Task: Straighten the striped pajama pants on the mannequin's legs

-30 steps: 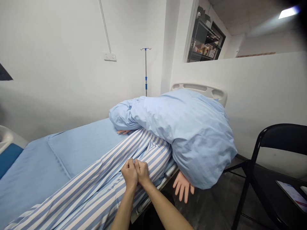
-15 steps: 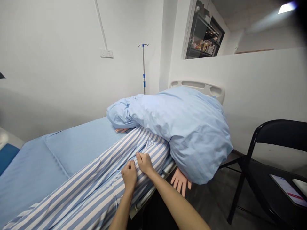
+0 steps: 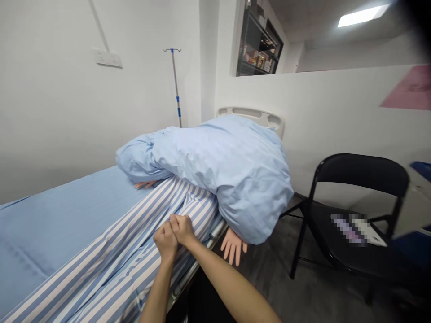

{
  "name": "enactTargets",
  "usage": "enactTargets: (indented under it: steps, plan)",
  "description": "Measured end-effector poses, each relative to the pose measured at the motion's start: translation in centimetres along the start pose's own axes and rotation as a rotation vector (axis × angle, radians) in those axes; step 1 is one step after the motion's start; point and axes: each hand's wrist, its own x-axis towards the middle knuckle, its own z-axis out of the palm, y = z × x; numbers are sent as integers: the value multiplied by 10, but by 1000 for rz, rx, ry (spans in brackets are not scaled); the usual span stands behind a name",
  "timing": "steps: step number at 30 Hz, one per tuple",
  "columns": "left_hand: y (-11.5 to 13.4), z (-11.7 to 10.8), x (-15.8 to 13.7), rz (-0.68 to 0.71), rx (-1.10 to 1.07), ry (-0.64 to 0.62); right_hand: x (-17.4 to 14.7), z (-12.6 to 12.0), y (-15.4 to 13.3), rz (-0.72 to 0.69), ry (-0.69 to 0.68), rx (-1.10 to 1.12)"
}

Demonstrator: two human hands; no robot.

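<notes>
My left hand (image 3: 166, 241) is closed into a fist above the blue-and-white striped trousers (image 3: 111, 251) of a lying figure that looks like a mannequin. Against it rests my right hand (image 3: 182, 229), also a fist, with the two thumb sides touching. Nothing shows between the fingers of either one. Past my fists a light blue quilt (image 3: 225, 157) is bunched over the figure's upper body. From under its near edge hangs a smooth, pale hand (image 3: 233, 246), fingers spread, beyond the bed's side. Another such hand (image 3: 145, 184) peeks out at the quilt's far left.
The bed carries a blue sheet (image 3: 67, 215) and has a pale headboard (image 3: 259, 117). Behind it stands a drip pole (image 3: 175, 80) by the wall. To the right is a black folding chair (image 3: 357, 179) with blurred flat items (image 3: 362, 231) on its seat.
My fists have come together from slightly apart. The view has turned right, so the bed appears shifted left and more of the chair shows. The quilt looks unchanged.
</notes>
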Motion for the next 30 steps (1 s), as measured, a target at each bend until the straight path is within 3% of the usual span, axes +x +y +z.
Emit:
enactTargets:
  steps: [5,11,15,20,25,30]
  plan:
    - [0,-2,-2,58,68,-26,5,-12,-5,34,-24,-24]
    - [1,-1,-6,98,58,-39,16,-27,-5,-62,-18,-64]
    - [1,-2,-10,92,72,-33,13,-20,3,-17,-31,-111]
    - [7,-3,1,12,-8,-119,9,-12,10,11,-2,-109]
    - [16,7,17,6,-111,-76,10,-10,12,15,22,-53]
    - [9,18,12,47,89,-43,10,-8,13,40,43,-53]
